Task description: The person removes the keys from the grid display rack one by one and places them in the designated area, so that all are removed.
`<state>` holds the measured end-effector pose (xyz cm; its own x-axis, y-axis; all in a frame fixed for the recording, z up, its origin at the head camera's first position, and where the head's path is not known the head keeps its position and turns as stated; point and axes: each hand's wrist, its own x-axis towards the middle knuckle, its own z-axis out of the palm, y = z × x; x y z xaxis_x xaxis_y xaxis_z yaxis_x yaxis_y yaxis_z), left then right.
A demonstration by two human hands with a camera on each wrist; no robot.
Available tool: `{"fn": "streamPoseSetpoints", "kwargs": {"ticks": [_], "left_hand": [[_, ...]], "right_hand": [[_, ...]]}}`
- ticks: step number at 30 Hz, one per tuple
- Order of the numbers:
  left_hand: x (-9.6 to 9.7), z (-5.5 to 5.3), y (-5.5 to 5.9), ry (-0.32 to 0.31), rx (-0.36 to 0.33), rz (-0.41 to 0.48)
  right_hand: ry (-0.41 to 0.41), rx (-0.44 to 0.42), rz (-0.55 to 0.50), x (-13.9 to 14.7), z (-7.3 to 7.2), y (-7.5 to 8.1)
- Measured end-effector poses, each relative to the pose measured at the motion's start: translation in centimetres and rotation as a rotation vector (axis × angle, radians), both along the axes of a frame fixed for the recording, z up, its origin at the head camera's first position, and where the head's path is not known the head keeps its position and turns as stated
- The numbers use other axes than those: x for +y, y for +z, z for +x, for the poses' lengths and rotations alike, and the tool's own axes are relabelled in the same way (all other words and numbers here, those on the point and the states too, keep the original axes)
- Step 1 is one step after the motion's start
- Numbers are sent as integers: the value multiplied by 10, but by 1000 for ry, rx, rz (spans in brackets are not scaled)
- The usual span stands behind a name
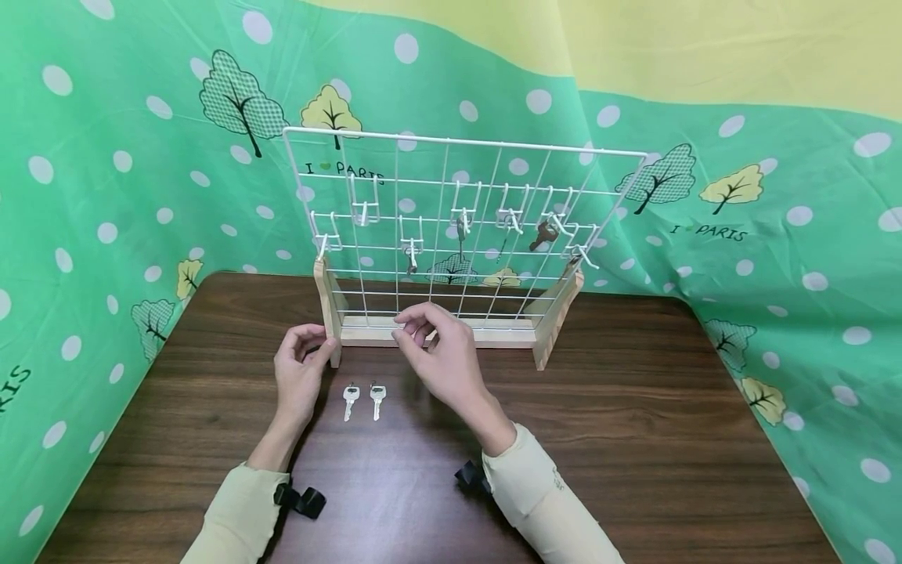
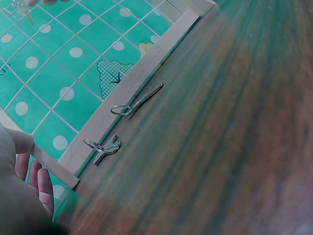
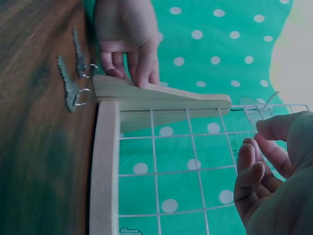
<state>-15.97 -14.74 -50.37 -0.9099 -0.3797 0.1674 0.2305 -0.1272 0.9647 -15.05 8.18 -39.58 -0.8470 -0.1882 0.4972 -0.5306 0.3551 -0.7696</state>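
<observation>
A white wire grid rack [image 1: 441,143] stands on the table in a wooden base, with several white hooks on it. My left hand [image 1: 297,376] grips the left wooden leg [image 1: 326,313], thumb in front and fingers behind. In front of the lower grid my right hand [image 1: 451,356] hovers, fingers loosely bent; the right wrist view shows nothing held. Two silver keys, a left key [image 1: 351,402] and a right key [image 1: 377,401], lie on the table before the base, each with a ring. From hooks hang a small key [image 1: 412,262] and a brown key [image 1: 544,235].
Behind the rack hangs a green curtain [image 1: 437,94] with white dots and printed trees. The brown wooden table [image 1: 634,439] carries everything. A right wooden leg [image 1: 557,321] supports the grid's other end. Black straps [image 1: 308,501] show at both wrists.
</observation>
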Motion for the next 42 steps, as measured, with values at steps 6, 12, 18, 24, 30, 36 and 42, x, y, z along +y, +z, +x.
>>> {"fn": "streamPoseSetpoints", "kwargs": {"ticks": [6, 12, 18, 24, 30, 36, 42], "left_hand": [[0, 0, 0, 1, -4, -9], [0, 0, -1, 0, -5, -14], [0, 0, -1, -2, 3, -7], [-1, 0, -2, -3, 7, -7], [-1, -1, -2, 0, 0, -9], [-1, -1, -3, 2, 1, -12], [-1, -1, -3, -2, 3, -15]], "right_hand": [[-49, 16, -94, 1, -2, 10], [-95, 42, -195, 0, -7, 18], [-173, 14, -238, -3, -10, 23], [-232, 35, -226, -5, -16, 26], [-213, 59, -217, -10, -21, 27], [-223, 61, -213, -17, -25, 28], [-223, 50, -235, -23, -29, 31]]}}
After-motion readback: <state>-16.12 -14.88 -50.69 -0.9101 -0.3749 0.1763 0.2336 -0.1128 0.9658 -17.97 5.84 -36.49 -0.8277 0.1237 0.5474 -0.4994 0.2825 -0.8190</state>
